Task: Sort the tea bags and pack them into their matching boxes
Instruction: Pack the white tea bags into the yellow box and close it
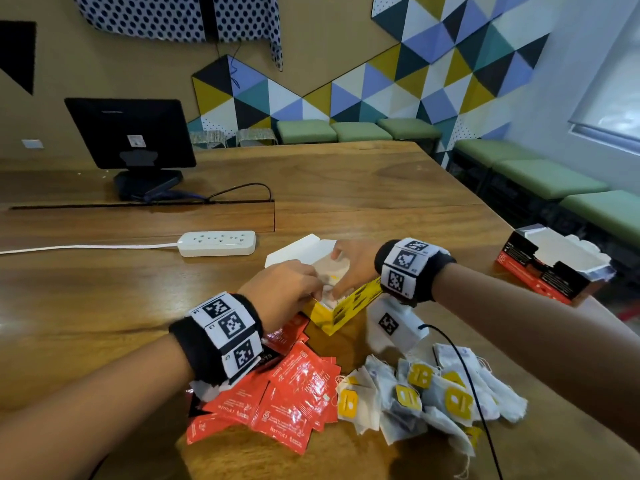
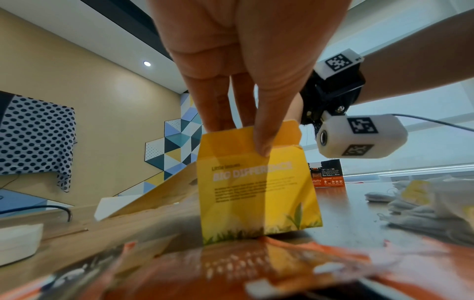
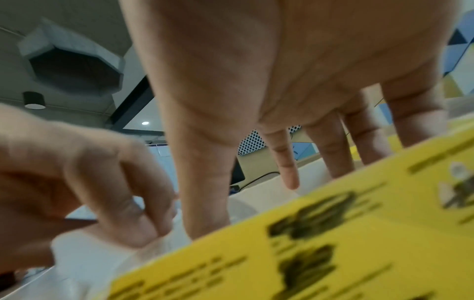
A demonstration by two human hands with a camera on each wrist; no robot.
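Both hands work at the open yellow cardboard tea box point(image 1: 341, 308), which stands mid-table with its white lid flap thrown back, its long axis running away from the person and to the right. The left hand point(image 1: 282, 294) curls its fingers at the box's near corner, pinching what looks like white tea-bag paper — the wrist view is too blurred to be sure. The right hand point(image 1: 351, 265) reaches in from the far side, fingers straight and spread, pressing down into the box's mouth. Nearer than the box lie 2 heaps: red foil tea sachets point(image 1: 294, 393) on the left, white paper tea bags with yellow tags point(image 1: 433, 396) on the right — closest to the right hand. The open red-and-black box point(image 1: 550, 268) sits well right of the yellow one.
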